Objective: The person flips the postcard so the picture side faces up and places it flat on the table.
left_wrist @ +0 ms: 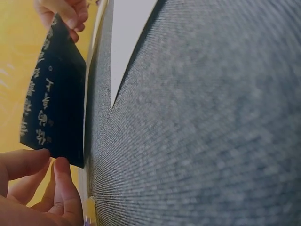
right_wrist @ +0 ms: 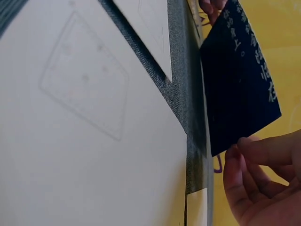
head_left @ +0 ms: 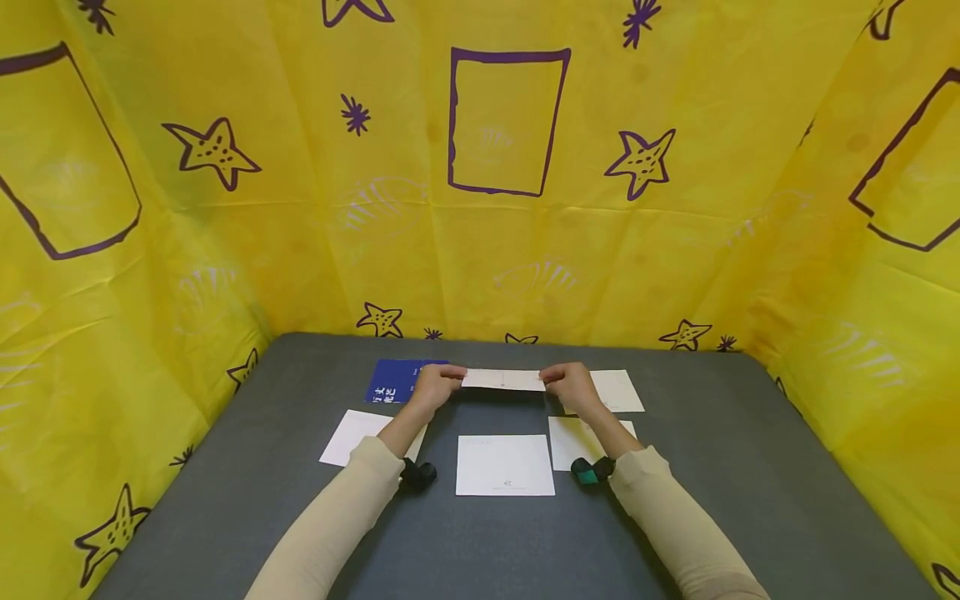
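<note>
Both hands hold one postcard [head_left: 502, 380] above the far middle of the table. In the head view its white back shows; the wrist views show its dark blue face [left_wrist: 61, 99] with white handwritten characters. My left hand [head_left: 435, 387] pinches one end between thumb and fingers. At the opposite end, my right hand [head_left: 572, 387] pinches the edge the same way. Just behind the left hand lies a blue card [head_left: 392, 382] with white characters, partly covered by that hand. A white card [head_left: 617, 391] lies beside the right hand, its left part hidden.
On the dark grey table [head_left: 495, 550] lie more white cards: one at front middle [head_left: 506, 463], one at left [head_left: 360, 435] and one at right [head_left: 573, 442], the last two partly under the forearms. Yellow patterned cloth [head_left: 510, 250] walls the table's back and sides.
</note>
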A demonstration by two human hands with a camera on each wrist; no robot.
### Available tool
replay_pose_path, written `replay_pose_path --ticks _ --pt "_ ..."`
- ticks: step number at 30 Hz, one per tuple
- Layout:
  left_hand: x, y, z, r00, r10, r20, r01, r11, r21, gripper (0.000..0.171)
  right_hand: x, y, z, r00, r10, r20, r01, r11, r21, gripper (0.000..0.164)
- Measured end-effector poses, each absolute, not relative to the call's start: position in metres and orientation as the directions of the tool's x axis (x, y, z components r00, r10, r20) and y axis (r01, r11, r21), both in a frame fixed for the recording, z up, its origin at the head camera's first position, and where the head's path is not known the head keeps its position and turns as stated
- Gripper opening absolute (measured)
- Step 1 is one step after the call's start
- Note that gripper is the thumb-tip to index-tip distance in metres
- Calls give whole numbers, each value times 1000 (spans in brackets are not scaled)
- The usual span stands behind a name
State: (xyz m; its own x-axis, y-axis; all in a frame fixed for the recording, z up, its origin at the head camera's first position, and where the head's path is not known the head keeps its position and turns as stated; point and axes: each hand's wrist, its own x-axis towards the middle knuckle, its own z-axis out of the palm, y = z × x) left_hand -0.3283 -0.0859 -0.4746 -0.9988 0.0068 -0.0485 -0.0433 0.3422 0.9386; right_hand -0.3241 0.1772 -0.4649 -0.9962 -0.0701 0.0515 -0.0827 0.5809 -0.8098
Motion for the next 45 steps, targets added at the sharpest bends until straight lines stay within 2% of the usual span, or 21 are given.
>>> replay_pose_path --ticks 4,12,22,31,38,45 --pt "-326 -85 -471 -996 -33 -81 -87 316 945 20 -323 177 -464 -997 -60 48 -74 571 -818 19" --pt "-322 -86 -466 -997 -44 -69 -79 289 954 20 -322 176 -463 -998 -36 48 -60 537 -841 15" --pt "-320 -86 -465 -997 -70 -41 -59 276 959 20 -323 176 -465 -1000 -17 26 -31 486 -873 18" --pt "-320 -86 -464 -995 -96 -36 -60 256 965 20 -322 178 -465 -998 1 64 -58 416 -908 12" --pt "-319 -84 -462 -992 -120 -26 -52 214 975 17 -325 177 -463 -999 35 12 3 397 -918 17" --pt "-318 -84 -462 -992 -128 -11 -41 229 973 16 -324 176 -462 -998 55 11 9 344 -939 21"
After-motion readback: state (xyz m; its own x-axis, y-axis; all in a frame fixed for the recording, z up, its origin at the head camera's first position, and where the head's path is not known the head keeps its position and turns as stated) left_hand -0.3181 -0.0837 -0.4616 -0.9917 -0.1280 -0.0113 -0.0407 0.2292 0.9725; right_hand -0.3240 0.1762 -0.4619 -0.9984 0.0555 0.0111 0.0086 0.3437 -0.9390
